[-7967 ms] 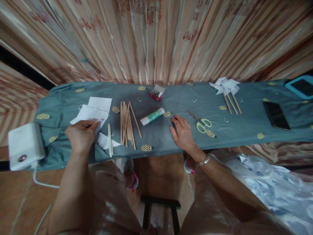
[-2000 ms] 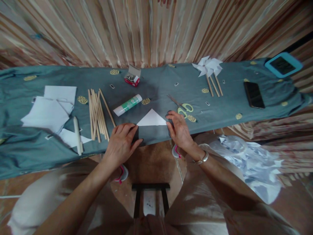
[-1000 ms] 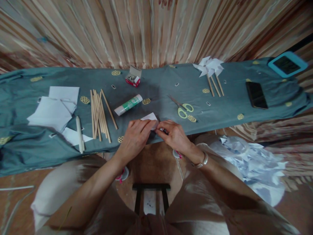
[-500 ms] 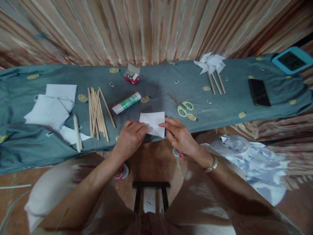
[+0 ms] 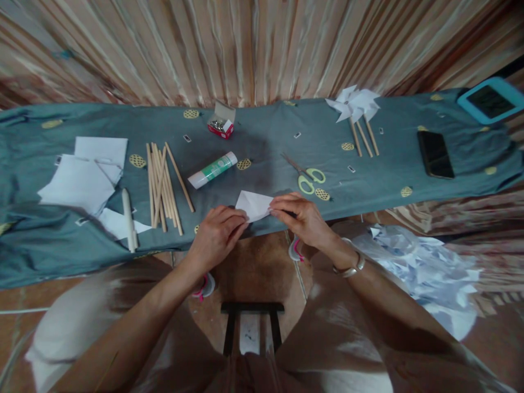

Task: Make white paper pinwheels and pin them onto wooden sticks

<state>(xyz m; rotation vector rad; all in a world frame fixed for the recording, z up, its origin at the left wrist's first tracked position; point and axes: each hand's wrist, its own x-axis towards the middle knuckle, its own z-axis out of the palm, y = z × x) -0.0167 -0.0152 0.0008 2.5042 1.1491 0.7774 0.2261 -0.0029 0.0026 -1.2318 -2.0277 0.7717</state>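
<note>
A small piece of white paper (image 5: 254,206) is held at the table's near edge, its lower side bent over. My left hand (image 5: 221,232) pinches its left lower corner, fingers closed. On the other side, my right hand (image 5: 301,215) grips the right corner between thumb and fingertips. Just beyond the paper lie a green-and-white glue stick (image 5: 213,170) and scissors (image 5: 307,177) with light green handles. To the left are several wooden sticks (image 5: 161,188), some crossing each other.
White paper sheets (image 5: 77,183) and a pale pen-like tool (image 5: 129,221) lie at left. A red box of small metal pieces (image 5: 221,128) stands at the back. Paper pinwheels (image 5: 354,103), a phone (image 5: 435,154) and a blue-framed device (image 5: 491,101) lie at right. Paper pieces (image 5: 426,273) fill a bag below.
The paper has gone from lying nearly flat and square to a bent, roughly triangular shape. My right hand's fingertips have closed on its right corner; my left hand keeps its pinch.
</note>
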